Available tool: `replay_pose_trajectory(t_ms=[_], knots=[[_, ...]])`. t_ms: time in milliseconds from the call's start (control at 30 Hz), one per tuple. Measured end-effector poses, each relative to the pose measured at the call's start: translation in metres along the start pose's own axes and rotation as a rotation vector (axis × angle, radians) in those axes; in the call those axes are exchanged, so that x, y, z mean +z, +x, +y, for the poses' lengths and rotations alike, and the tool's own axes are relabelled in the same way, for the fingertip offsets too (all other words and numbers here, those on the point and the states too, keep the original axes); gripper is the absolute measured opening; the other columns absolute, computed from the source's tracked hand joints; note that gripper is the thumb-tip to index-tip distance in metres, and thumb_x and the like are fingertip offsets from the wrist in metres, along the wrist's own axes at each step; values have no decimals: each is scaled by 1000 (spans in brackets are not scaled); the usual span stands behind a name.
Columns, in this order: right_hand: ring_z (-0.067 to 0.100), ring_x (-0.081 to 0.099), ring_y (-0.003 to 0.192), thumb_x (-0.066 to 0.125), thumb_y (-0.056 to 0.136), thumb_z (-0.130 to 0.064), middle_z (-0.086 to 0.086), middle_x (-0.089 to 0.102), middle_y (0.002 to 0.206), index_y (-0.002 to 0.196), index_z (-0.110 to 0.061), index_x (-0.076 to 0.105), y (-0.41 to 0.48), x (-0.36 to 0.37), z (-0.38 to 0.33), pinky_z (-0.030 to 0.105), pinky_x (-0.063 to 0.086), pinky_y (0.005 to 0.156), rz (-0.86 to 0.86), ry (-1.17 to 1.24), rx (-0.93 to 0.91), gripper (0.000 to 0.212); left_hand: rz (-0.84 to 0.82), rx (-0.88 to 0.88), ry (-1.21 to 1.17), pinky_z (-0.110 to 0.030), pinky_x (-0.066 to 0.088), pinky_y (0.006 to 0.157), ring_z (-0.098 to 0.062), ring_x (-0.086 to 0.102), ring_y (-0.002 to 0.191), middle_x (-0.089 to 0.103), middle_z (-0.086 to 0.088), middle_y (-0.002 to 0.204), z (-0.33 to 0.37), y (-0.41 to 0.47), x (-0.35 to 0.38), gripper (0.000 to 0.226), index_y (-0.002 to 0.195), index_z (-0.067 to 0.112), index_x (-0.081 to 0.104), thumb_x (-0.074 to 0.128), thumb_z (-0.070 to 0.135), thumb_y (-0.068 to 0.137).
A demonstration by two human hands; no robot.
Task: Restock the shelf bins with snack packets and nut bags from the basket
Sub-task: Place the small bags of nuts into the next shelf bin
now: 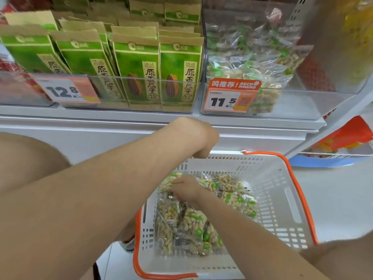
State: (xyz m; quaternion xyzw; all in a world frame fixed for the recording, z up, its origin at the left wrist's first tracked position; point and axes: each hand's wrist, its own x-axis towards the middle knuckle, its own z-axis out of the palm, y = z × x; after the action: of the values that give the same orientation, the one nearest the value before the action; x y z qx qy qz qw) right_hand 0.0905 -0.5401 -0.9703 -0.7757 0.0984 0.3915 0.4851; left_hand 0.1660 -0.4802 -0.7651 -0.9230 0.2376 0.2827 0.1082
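While the left hand (202, 141) hangs above the white basket's (282, 201) far rim, fingers hidden so I cannot tell their state, the right hand (186, 188) pinches a nut bag (168, 183) at the basket's far left corner, atop other nut bags (191, 229).

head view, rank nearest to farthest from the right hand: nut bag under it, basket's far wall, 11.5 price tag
1. nut bag, in the grip of the right hand, on its left side.
2. basket's far wall, just beyond the hand.
3. 11.5 price tag, well above it, slightly to the right.
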Motion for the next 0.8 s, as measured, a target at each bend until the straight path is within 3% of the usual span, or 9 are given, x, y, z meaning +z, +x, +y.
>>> replay_pose_trajectory(t_ms=[67,133,200,267,333,467,567,700,800], knots=[[26,63,66,70,85,-2,9,66,71,69,-4,67,0,0,1,33,56,59,115,13,8,17,6,9,-9,-38,49,73,-28,55,90,63,-7,134,1,-1,-3,34,137,19,63,56,27,105],[20,71,71,66,84,0,9,77,81,75,-8,80,-3,-4,-1,32,63,61,236,-67,-34,19,4,18,-10,-38,48,74,-28,54,89,62,-7,135,1,-3,-6,33,137,18,62,55,24,105],[18,65,63,56,82,0,17,76,87,79,0,79,-7,-14,-6,31,61,55,278,-207,-130,23,7,19,-18,-37,44,73,-28,47,87,60,-4,124,2,-7,-9,24,127,17,62,53,18,105],[20,61,57,52,78,-6,13,75,74,72,0,74,-17,-26,-16,31,59,54,300,-330,-201,24,8,10,-20,-36,43,72,-27,44,87,48,-1,112,2,-12,-13,21,120,20,59,51,11,103],[13,60,57,58,75,-14,0,68,60,63,-7,70,-30,-41,-30,29,56,54,337,-370,-253,19,-6,1,-21,-36,44,71,-27,47,85,48,-1,109,0,-19,-17,32,127,16,63,53,6,99],[8,61,64,73,68,-23,-7,66,64,63,-22,67,-63,-73,-57,23,47,55,408,-396,-370,8,-2,-32,-23,-38,47,73,-31,54,80,59,-3,99,-5,-34,-25,18,106,10,64,55,2,93],[13,62,65,75,73,-22,-2,68,69,68,-28,63,-85,-95,-77,30,49,59,319,-509,-480,14,-42,-63,-37,-44,59,88,-27,68,101,67,-1,118,-10,-46,-33,40,124,16,65,79,29,89],[10,59,69,69,75,-22,-5,66,78,77,-35,60,-122,-125,-113,35,52,62,287,-525,-671,16,-109,-13,-226,-35,54,89,-15,63,95,61,15,98,-12,-59,-46,57,103,30,60,88,67,69],[2,55,61,60,76,-11,-11,64,78,82,-30,62,-146,-147,-137,20,40,57,397,-392,-791,20,134,98,-430,-31,52,76,-10,60,81,63,11,90,-10,-64,-59,49,95,36,57,87,65,68]])
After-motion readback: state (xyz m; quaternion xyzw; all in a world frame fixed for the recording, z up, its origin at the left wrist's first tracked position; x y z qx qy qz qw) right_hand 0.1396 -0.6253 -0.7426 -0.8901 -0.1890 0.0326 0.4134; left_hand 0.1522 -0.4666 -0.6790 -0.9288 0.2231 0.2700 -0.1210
